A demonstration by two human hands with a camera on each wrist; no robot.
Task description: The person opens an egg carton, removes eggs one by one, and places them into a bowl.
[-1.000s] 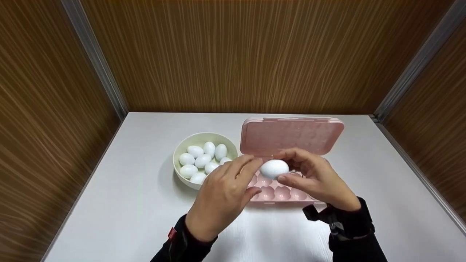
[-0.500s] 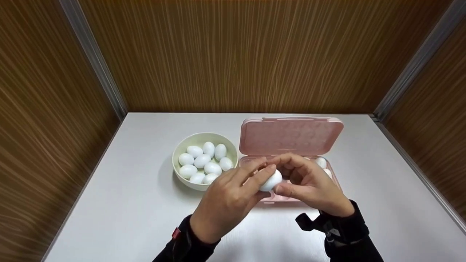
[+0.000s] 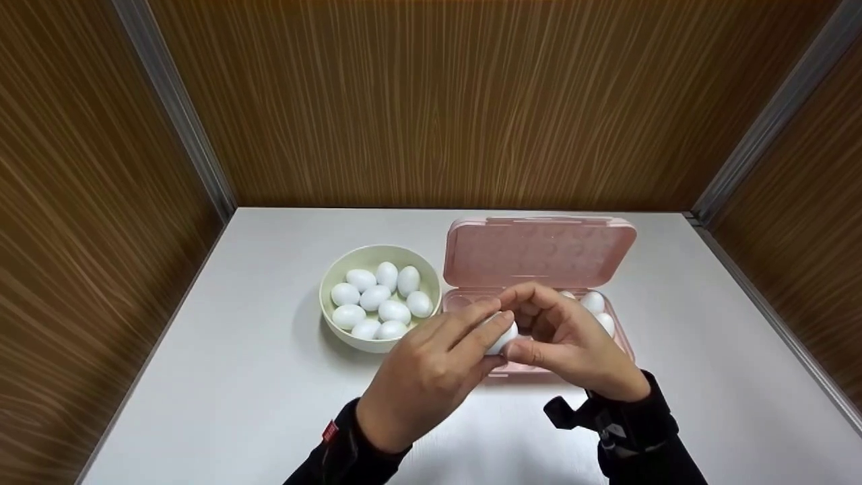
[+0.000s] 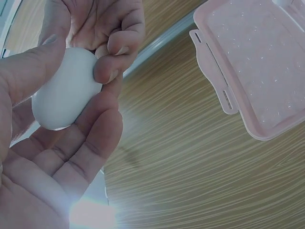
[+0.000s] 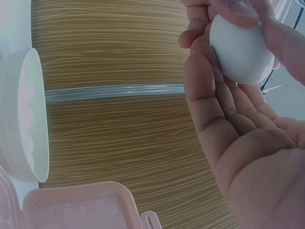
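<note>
Item 1: desk [image 3: 236,377], white, set between wood-grain walls. I logged all entries from its left side to its right.

Item 2: bowl [image 3: 379,296], pale, round, left of centre on the desk. It held a heap of white eggs [image 3: 380,303]; I could count about nine in the head view.

Item 3: left hand [image 3: 421,377], dark sleeve. Its grip was pinched on the held egg [image 3: 504,335], thumb and fingertips [image 4: 107,71] pressed to the shell.

Item 4: held egg, white, carried between both hands above the front left part of the tray, just right of the bowl.

Item 5: right hand [image 3: 572,343], dark sleeve with a strap at the wrist. Its grip was likewise curled on the same egg, thumb over the top.

Item 6: egg tray [image 3: 623,337], pink, lid [image 3: 539,250] standing open behind it. I noted two eggs [image 3: 596,306] seated in its right-hand cups; other cups were hidden by the hands.
</note>
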